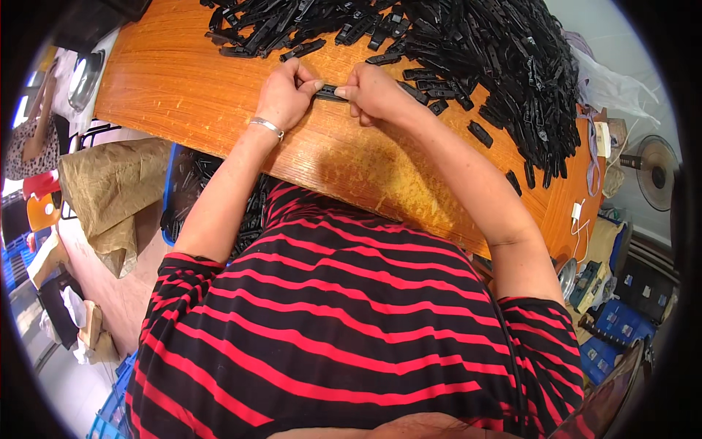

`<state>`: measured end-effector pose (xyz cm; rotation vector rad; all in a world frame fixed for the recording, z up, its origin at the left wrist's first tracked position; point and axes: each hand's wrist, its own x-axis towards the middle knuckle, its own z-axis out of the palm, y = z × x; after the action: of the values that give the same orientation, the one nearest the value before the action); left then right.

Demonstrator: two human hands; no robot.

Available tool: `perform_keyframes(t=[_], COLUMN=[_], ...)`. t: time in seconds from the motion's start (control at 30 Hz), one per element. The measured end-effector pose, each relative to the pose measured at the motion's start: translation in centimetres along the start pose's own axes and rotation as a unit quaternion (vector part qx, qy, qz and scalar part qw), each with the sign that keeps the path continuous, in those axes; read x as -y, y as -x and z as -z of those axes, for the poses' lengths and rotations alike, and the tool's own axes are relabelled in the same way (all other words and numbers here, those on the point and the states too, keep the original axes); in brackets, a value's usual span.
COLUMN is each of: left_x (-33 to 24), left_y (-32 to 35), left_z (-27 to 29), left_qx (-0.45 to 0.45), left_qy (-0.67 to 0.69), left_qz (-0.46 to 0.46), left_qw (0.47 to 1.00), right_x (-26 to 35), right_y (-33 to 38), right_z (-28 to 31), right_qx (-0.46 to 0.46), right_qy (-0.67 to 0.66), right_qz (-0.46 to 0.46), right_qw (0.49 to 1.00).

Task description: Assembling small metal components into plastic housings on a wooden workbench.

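Between my two hands, just above the wooden table, is a small black oblong plastic piece. My left hand pinches its left end between thumb and fingers. The other end is gripped by my right hand, fingers curled around it. A large heap of similar black plastic pieces spreads over the far and right side of the table. Several loose ones lie close to my right hand, and a single black piece rests just beyond my hands. Fine detail of the held piece is too small to make out.
Below the table's edge at left stands a blue bin with more black pieces. Brown paper hangs beside it. A fan and blue boxes are at the right. Another person's arm shows at far left.
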<state>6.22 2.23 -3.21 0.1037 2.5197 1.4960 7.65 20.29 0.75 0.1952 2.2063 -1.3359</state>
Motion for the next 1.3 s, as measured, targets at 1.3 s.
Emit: perform_keyframes(t=[1.3], left_x=[1.2], left_y=[-2.1], left_z=[2.5], left_qx=[-0.085], left_qy=[-0.184], left_qz=[-0.144], left_qw=[0.969], right_x=[-0.8], right_y=[-0.8], right_z=[-1.7], right_qx=[-0.24], right_qy=[0.354], right_qz=[0.421], right_qw=[0.8])
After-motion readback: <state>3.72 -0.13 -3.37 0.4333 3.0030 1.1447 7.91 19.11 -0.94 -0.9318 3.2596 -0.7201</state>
